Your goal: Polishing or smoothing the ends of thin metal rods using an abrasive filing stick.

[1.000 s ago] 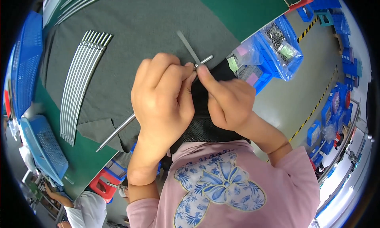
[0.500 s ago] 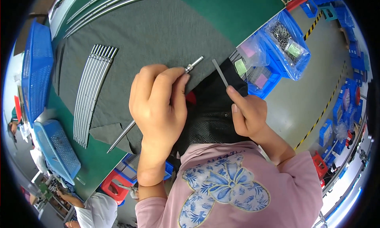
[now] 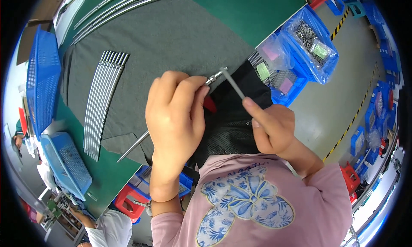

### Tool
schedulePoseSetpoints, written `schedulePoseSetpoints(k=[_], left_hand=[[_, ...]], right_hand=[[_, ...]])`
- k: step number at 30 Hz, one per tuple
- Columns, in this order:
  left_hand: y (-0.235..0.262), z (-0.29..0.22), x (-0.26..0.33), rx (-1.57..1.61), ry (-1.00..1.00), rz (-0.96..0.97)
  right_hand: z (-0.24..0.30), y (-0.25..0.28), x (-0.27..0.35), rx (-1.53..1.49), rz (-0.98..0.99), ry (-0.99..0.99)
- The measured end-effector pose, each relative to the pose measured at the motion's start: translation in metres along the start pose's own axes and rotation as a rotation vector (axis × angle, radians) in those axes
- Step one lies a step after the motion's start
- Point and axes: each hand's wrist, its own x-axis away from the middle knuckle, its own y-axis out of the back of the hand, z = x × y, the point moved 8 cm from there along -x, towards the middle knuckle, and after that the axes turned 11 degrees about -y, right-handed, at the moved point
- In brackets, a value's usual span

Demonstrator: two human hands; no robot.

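Head view: thin pin meets rod tip above the grip
Left hand (image 3: 176,118) clamps the metal rod (image 3: 171,114); right hand (image 3: 270,129) pinches a small pin (image 3: 234,85); a loose pinch could drop it beside the mat (image 3: 171,45)

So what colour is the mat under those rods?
Dark grey mat, lying on a green table; head view.

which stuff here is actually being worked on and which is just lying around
In hand:
- left hand gripping a long metal rod
- right hand holding a thin grey strip at the rod's tip

Lying about:
- row of metal rods on the grey mat
- blue baskets
- blue bin of bagged parts
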Motion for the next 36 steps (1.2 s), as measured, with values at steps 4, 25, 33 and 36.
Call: schedulePoseSetpoints(k=[4,25,33,36], left_hand=[[0.000,0.003,0.001,-0.010,0.002,-0.053],[0.002,0.000,0.002,0.071,-0.057,-0.176],[0.001,0.003,0.004,0.085,-0.041,-0.175],[0.000,0.000,0.004,0.080,-0.061,-0.169]], right_hand=[[0.003,-0.009,-0.001,-0.011,0.058,-0.001],[0.023,-0.015,-0.020,0.095,0.068,0.002],[0.027,-0.003,-0.018,0.196,0.241,-0.071],[0.031,-0.007,-0.035,0.188,0.176,-0.012]])
